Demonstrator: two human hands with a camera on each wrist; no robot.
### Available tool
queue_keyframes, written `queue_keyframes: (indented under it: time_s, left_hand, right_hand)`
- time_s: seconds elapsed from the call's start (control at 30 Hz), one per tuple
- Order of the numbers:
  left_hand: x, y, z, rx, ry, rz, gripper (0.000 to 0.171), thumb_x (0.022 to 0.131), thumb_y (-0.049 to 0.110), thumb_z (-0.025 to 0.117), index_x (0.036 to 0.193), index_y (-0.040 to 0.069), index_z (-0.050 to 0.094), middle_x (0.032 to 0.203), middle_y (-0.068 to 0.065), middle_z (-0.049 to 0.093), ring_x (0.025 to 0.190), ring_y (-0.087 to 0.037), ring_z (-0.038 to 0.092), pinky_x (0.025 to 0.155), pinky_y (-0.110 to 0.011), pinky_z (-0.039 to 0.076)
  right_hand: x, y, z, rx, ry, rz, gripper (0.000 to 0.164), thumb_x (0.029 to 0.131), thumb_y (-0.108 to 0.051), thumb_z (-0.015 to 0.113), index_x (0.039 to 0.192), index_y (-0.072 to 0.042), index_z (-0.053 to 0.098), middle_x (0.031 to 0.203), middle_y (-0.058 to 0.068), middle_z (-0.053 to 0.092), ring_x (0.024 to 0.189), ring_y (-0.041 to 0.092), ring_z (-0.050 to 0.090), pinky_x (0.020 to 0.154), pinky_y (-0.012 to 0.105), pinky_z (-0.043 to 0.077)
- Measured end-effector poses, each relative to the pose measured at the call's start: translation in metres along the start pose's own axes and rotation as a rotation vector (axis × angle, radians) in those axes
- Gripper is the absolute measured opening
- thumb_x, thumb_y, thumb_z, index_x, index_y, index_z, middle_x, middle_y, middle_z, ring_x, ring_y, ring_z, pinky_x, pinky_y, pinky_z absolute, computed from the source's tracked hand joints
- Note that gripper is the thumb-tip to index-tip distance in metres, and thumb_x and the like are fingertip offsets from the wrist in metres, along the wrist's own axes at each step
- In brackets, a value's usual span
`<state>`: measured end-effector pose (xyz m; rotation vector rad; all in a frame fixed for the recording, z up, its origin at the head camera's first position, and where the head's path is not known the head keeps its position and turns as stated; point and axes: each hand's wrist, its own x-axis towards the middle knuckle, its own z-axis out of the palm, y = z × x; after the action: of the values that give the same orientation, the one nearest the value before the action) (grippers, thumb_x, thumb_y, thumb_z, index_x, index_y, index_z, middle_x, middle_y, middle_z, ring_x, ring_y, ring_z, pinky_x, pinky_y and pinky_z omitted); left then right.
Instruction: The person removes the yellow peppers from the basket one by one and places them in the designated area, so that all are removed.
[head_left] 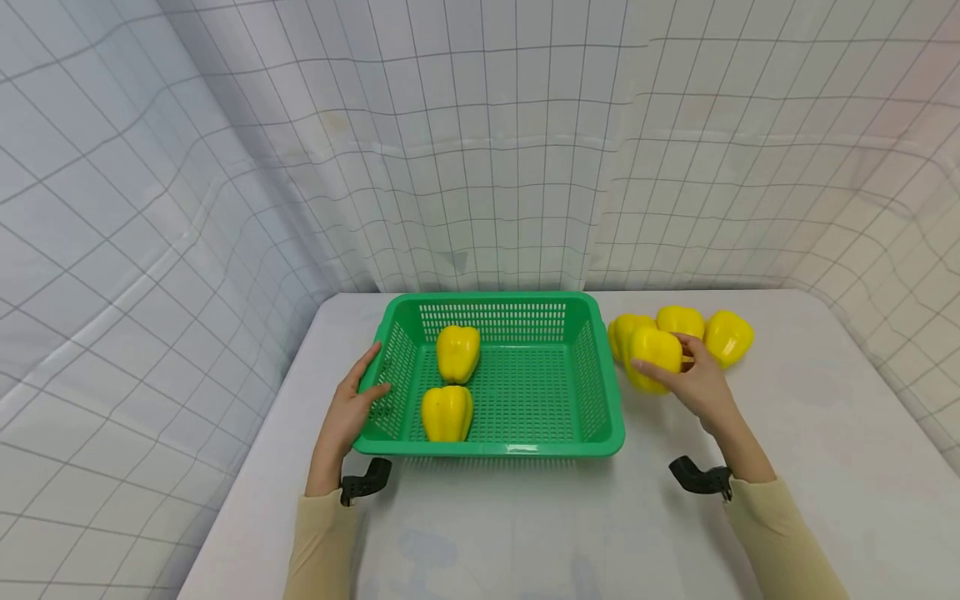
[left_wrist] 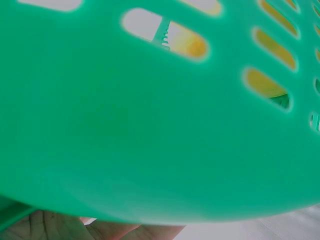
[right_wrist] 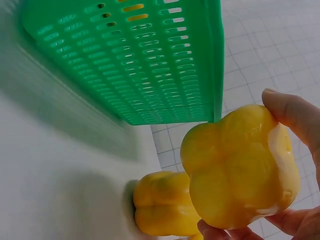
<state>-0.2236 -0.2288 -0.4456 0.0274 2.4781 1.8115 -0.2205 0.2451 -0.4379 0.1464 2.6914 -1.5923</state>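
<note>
My right hand (head_left: 707, 390) grips a yellow bell pepper (head_left: 649, 360) between thumb and fingers, just outside the right end of a green plastic basket (head_left: 487, 449). In the right wrist view this held pepper (right_wrist: 235, 170) is lifted above the tabletop, its lobed end facing the camera. My left hand (head_left: 349, 415) holds the basket's left rim, thumb over the inside and fingers along the outside. Two yellow bell peppers lie in the basket's left half, one bell pepper (head_left: 458, 353) behind the other bell pepper (head_left: 447, 414). The basket wall (left_wrist: 125, 125) fills most of the left wrist view.
Right of the basket, on the white table (head_left: 525, 525), lie a yellow pepper (head_left: 622, 329) partly behind the held one, another pepper (head_left: 681, 320) at the back and a third pepper (head_left: 729, 338) farther right. A gridded white curtain (head_left: 480, 167) hangs behind and at both sides.
</note>
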Motion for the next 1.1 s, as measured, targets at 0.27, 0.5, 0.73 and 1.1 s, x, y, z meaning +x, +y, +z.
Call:
queue_keyframes:
  time_s: [0.27, 0.5, 0.73, 1.1]
  left_hand:
    - [0.005, -0.012, -0.001, 0.021, 0.014, 0.021, 0.065, 0.097, 0.006, 0.050, 0.153, 0.023, 0.022, 0.156, -0.008, 0.012, 0.139, -0.032, 0.016, 0.105, -0.055, 0.021]
    - [0.005, -0.012, -0.001, 0.019, 0.013, 0.011, 0.065, 0.097, 0.006, 0.050, 0.153, 0.023, 0.022, 0.156, -0.008, 0.013, 0.139, -0.031, 0.016, 0.105, -0.054, 0.022]
    - [0.005, -0.013, -0.001, 0.021, 0.014, 0.011, 0.065, 0.097, 0.006, 0.050, 0.153, 0.023, 0.022, 0.156, -0.008, 0.012, 0.139, -0.032, 0.017, 0.104, -0.055, 0.023]
    - [0.005, -0.012, -0.001, 0.018, 0.015, 0.007, 0.064, 0.098, 0.006, 0.050, 0.153, 0.024, 0.023, 0.156, -0.007, 0.013, 0.139, -0.031, 0.017, 0.105, -0.054, 0.022]
  right_hand:
    - [0.001, 0.015, 0.001, -0.036, -0.055, 0.005, 0.091, 0.082, -0.046, 0.072, 0.145, 0.002, 0.026, 0.132, 0.023, 0.039, 0.107, 0.036, 0.044, 0.080, 0.041, 0.042]
    - [0.000, 0.024, 0.003, -0.061, -0.080, 0.012, 0.093, 0.081, -0.046, 0.073, 0.144, 0.003, 0.026, 0.137, 0.025, 0.035, 0.109, 0.038, 0.043, 0.082, 0.044, 0.042]
    - [0.001, 0.034, 0.006, -0.049, -0.091, 0.018, 0.088, 0.080, -0.045, 0.074, 0.141, 0.001, 0.030, 0.138, 0.024, 0.034, 0.112, 0.039, 0.042, 0.085, 0.047, 0.041]
    - [0.002, 0.042, 0.010, -0.054, -0.114, 0.031, 0.090, 0.080, -0.045, 0.074, 0.144, 0.000, 0.029, 0.139, 0.026, 0.032, 0.114, 0.041, 0.041, 0.086, 0.047, 0.041]
